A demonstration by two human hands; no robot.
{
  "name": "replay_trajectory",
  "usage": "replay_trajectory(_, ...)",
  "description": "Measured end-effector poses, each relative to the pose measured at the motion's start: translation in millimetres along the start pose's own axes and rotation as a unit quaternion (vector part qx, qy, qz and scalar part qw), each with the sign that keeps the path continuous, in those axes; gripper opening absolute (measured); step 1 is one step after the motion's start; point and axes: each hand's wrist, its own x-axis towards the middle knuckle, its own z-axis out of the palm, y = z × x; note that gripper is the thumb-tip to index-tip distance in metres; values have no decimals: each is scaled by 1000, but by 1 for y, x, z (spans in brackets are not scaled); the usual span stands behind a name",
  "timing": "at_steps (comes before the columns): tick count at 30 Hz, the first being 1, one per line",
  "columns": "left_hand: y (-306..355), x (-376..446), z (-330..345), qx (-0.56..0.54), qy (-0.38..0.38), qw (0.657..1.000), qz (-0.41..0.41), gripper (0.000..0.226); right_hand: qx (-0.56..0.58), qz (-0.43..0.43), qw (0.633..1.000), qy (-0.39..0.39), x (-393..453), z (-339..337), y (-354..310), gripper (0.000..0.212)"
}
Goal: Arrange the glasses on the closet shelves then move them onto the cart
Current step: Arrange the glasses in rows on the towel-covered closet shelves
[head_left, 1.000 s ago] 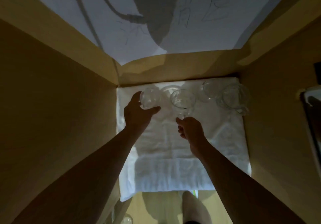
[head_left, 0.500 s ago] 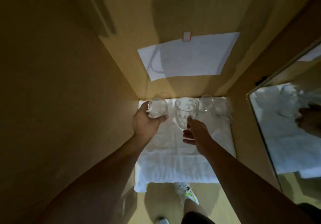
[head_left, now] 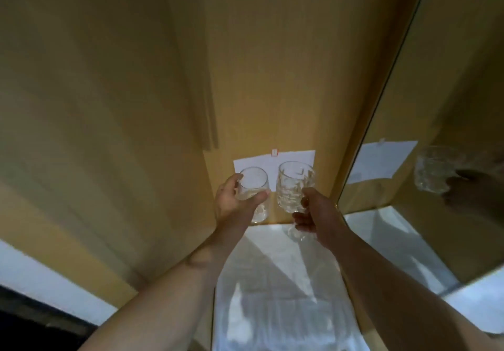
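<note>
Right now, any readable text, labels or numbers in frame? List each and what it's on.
None readable.
White paper sheet on the closet back wall: looks blank from here.
Small red-edged tag at its top edge: too small to read.
Smooth glass and patterned stemmed glass: no markings visible.

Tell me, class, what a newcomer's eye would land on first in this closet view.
First, the two raised glasses at centre: the left hand grips a smooth clear tumbler, and the right hand holds a cut-pattern stemmed glass beside it. Behind them a white paper sheet hangs on the yellow wooden back wall. At right, a mirror panel reflects a glass and hand, and a white cloth lies below.
</note>
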Motion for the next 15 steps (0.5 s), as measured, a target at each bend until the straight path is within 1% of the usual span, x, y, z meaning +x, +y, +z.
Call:
replay_trajectory(2, 27, -12, -7, -24, -4, 999, 24, 86, -6, -36, 999, 0, -30, -8, -15, 31)
replay_trajectory(4, 49, -24, -14, -48, -15, 997, 53, 81, -12, -66, 998, -1, -60, -17, -26, 34)
replay_trajectory(6, 67, -38, -21, -72, -31, 994, 71, 76, -24, -90, 996, 16, -88, -28, -34, 35)
replay_trajectory(10, 87, -64, -30, -106, -61, 989, 79, 74, -35, -130, 990, 44, -138, -52, -34, 39)
replay_trajectory(15, 103, -105, -36, -102, -61, 989, 84, 75, -40, -145, 987, 63, -180, -82, -20, 35)
